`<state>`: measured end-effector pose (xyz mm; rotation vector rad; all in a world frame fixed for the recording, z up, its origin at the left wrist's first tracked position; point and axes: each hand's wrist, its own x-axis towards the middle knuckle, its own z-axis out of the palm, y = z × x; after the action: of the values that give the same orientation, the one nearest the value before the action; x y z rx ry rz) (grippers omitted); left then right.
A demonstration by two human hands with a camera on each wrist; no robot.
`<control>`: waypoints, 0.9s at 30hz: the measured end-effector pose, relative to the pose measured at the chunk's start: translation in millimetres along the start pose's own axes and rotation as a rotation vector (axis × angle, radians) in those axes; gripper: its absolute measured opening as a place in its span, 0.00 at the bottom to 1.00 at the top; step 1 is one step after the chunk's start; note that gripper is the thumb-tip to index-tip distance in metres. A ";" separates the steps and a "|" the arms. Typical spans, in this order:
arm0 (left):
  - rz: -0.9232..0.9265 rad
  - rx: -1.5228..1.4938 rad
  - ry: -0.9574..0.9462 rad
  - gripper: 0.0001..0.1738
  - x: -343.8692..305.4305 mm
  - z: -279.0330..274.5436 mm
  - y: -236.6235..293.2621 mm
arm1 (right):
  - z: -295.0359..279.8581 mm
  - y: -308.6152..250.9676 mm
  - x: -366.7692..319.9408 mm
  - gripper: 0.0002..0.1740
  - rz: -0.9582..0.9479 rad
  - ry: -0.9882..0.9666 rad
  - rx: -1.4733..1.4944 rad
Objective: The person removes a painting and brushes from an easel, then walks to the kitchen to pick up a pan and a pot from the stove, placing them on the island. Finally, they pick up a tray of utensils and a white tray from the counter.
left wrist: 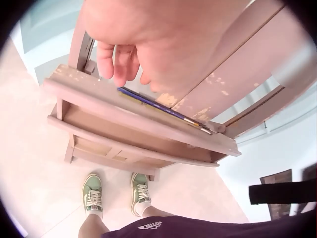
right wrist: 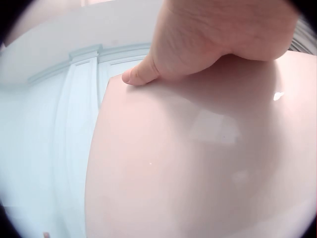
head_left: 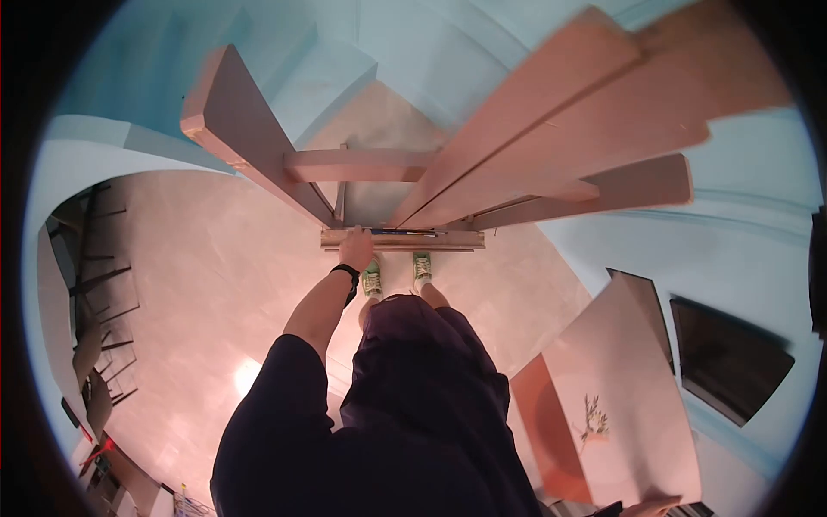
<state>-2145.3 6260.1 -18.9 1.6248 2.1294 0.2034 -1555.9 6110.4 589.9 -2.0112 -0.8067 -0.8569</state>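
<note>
A pink wooden easel [head_left: 551, 129] stands ahead, with thin paintbrushes [left wrist: 158, 105] lying along its ledge [left wrist: 133, 115]. Just over the brushes' left end is my left hand [head_left: 356, 247], its fingers [left wrist: 120, 64] loosely bent; whether they touch a brush cannot be told. A large glossy pale board [head_left: 624, 370], with a small plant picture [head_left: 594, 418] on it, is at the lower right. My right hand [head_left: 650, 508] grips its edge. In the right wrist view my right hand [right wrist: 218, 39] has its thumb on the board [right wrist: 198, 148], the other fingers hidden.
Green shoes [head_left: 372, 277] stand just below the easel ledge. Dark chairs [head_left: 108, 345] are at the far left. A dark framed panel [head_left: 732, 358] is on the pale blue wall [head_left: 749, 172] at the right. Pale floor [head_left: 189, 258] spreads left of the easel.
</note>
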 end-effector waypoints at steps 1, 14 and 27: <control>0.002 0.017 0.076 0.06 1.8 3.3 2.6 | -3.0 20.7 7.8 0.36 0.021 0.010 -0.005; 0.111 0.258 0.027 0.11 31.6 35.0 -1.2 | -17.6 14.7 38.2 0.36 -0.016 0.033 -0.060; 0.184 0.302 -0.040 0.11 37.1 25.2 1.5 | -8.8 6.3 17.4 0.40 0.055 0.022 0.026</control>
<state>-2140.5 6291.8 -50.4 1.9789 2.0570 -0.0992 -1543.6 6104.1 605.0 -1.9885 -0.7431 -0.8320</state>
